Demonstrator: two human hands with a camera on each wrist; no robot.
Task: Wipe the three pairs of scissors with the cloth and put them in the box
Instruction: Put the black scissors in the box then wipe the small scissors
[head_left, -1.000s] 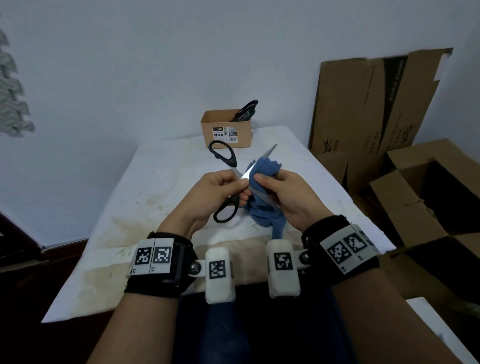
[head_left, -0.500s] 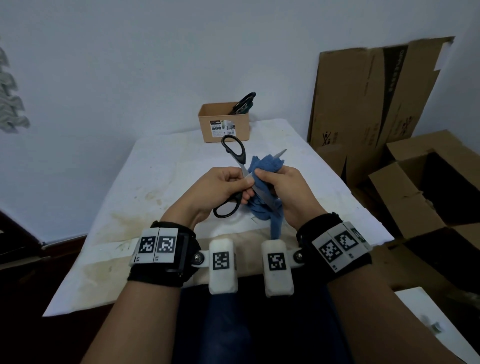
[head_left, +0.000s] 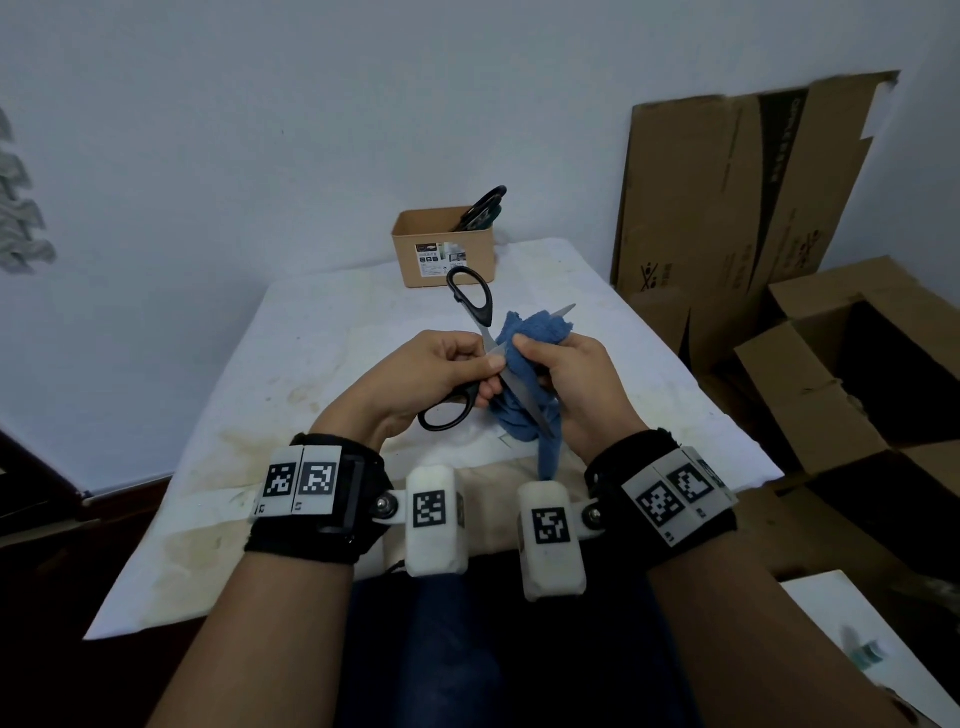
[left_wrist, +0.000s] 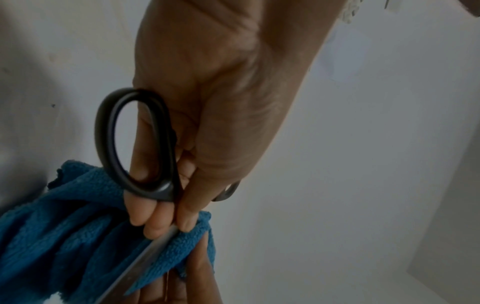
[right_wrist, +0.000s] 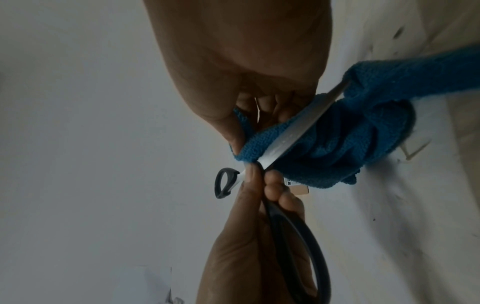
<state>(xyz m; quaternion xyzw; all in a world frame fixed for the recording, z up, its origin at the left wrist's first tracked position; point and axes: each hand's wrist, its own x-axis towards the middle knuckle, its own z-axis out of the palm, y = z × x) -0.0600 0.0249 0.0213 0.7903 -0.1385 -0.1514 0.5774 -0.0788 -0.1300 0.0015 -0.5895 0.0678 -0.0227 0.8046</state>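
Left hand: fingers curled tight round the black scissors, held open above the table
Right hand: squeezes the blue cloth round one blade
Box: at the far end of the table, with other scissors standing in it

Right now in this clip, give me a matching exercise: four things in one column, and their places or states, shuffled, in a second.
Things:
1. black-handled scissors
2. blue cloth
3. cardboard box
4. left hand

States:
A. bunched in the right hand, against a blade
B. at the table's far edge, scissor handles sticking out
C. blades spread open
D. grips the open scissors near the pivot

Pairs: 1-C, 2-A, 3-B, 4-D
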